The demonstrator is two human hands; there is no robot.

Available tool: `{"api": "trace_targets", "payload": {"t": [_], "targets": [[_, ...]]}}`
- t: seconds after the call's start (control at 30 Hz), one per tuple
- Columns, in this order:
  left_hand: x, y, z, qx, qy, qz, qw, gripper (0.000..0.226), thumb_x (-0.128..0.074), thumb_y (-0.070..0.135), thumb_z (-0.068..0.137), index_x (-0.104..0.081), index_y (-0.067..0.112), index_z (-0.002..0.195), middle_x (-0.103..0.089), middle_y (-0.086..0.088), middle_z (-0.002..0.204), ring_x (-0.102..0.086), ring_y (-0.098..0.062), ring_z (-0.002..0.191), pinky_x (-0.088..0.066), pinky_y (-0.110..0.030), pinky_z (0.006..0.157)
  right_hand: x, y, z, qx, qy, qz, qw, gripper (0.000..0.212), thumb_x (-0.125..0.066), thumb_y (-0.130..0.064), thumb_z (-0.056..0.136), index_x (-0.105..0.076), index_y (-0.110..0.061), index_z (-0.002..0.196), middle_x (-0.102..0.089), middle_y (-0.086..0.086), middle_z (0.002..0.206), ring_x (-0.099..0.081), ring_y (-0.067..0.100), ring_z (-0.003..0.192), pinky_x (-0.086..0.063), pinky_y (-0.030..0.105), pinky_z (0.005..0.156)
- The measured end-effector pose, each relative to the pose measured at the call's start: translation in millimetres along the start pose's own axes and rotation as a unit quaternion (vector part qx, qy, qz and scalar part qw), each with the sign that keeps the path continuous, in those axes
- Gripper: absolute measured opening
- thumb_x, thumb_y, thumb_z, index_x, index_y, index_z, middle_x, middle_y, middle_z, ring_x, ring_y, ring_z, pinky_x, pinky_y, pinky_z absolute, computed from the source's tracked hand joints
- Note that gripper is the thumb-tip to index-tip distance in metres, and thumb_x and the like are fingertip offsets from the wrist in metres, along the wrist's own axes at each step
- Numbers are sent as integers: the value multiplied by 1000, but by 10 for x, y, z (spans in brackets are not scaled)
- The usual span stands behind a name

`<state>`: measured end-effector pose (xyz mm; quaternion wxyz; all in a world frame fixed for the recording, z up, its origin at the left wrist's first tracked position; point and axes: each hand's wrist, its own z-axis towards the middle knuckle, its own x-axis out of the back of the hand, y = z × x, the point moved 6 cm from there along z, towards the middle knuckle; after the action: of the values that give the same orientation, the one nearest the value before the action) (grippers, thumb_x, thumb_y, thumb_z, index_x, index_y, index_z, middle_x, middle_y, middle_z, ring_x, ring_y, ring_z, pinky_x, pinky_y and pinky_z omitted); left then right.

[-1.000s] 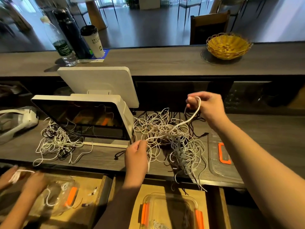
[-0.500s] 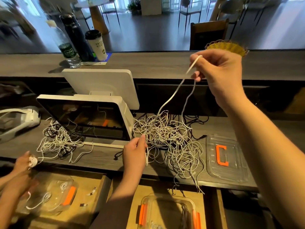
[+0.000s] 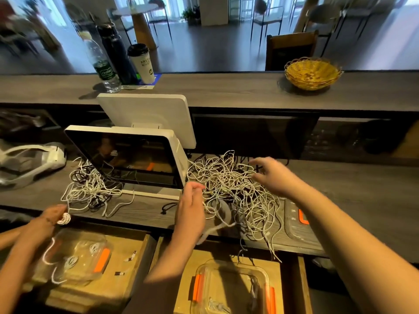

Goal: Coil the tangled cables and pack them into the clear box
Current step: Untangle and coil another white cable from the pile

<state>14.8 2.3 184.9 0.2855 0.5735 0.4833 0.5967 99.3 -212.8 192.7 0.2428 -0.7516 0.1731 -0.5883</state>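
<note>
White and dark tangled cables lie heaped on the grey tabletop. Right hand, raised high half a second ago, now hovers low over the heap, fingers spread, holding nothing. Left hand pinches a strand at the heap's left edge. Clear box sits nearer, below both hands. Cup lettering is unreadable.

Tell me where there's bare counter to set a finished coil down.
Bare wood lies right of the clear lid, toward the counter's right end. A smaller strip sits between the two cable piles, before the screen. The big tangle under both hands is crowded.
</note>
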Motion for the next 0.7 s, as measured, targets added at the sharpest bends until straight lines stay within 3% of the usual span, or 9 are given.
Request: {"api": "trace_targets", "payload": {"t": [0.1,0.23,0.37,0.43,0.5,0.6,0.7], "targets": [[-100,55,-94,-13,-44,-7,999,19,-38,24,106,-55,31,103,-51,3,81,-49,-11,71,-38,-29,62,-173,-236,-334,45,19,119,992,38,-55,-37,97,-56,-24,133,-59,-7,129,-58,10,114,-51,31,96],[-188,127,-217,-11,-92,-86,992,16,-43,16,104,-57,25,105,-46,10,66,-42,-6,57,-35,-25,57,-414,-486,-739,98,-27,277,956,28,-49,-33,101,-61,-24,124,-65,-13,111,-61,2,103,-49,18,86],[-223,209,-352,29,-105,-229,967,15,-44,10,103,-56,15,109,-39,8,59,-32,-7,51,-24,-21,47,-558,-387,-1018,92,-41,360,927,26,-49,-28,102,-68,-11,105,-69,1,81,-65,11,75,-52,24,76],[-244,248,-407,40,-104,-290,950,15,-43,10,104,-55,13,113,-37,4,62,-29,-8,52,-22,-21,45,-548,-293,-1124,85,-37,395,914,27,-51,-25,102,-67,-4,97,-60,7,70,-59,16,64,-51,30,67],[-265,235,-466,57,-94,-343,933,16,-41,10,105,-54,12,113,-37,3,62,-29,-8,50,-22,-19,42,-531,-226,-1232,85,-33,410,907,25,-51,-19,101,-64,1,96,-54,5,69,-54,14,60,-49,26,59],[-309,152,-557,104,-81,-413,901,16,-39,6,103,-54,10,108,-37,2,60,-29,-7,45,-21,-18,37,-530,-129,-1362,76,-15,401,913,17,-53,-17,100,-66,-9,92,-54,-4,66,-50,7,57,-43,20,53],[-383,107,-654,129,-118,-425,888,12,-45,14,102,-55,10,107,-37,3,59,-29,-6,43,-20,-17,35,-523,-73,-1447,68,2,407,911,17,-54,-16,100,-66,-12,88,-52,-10,59,-45,3,52,-37,17,50]]}}
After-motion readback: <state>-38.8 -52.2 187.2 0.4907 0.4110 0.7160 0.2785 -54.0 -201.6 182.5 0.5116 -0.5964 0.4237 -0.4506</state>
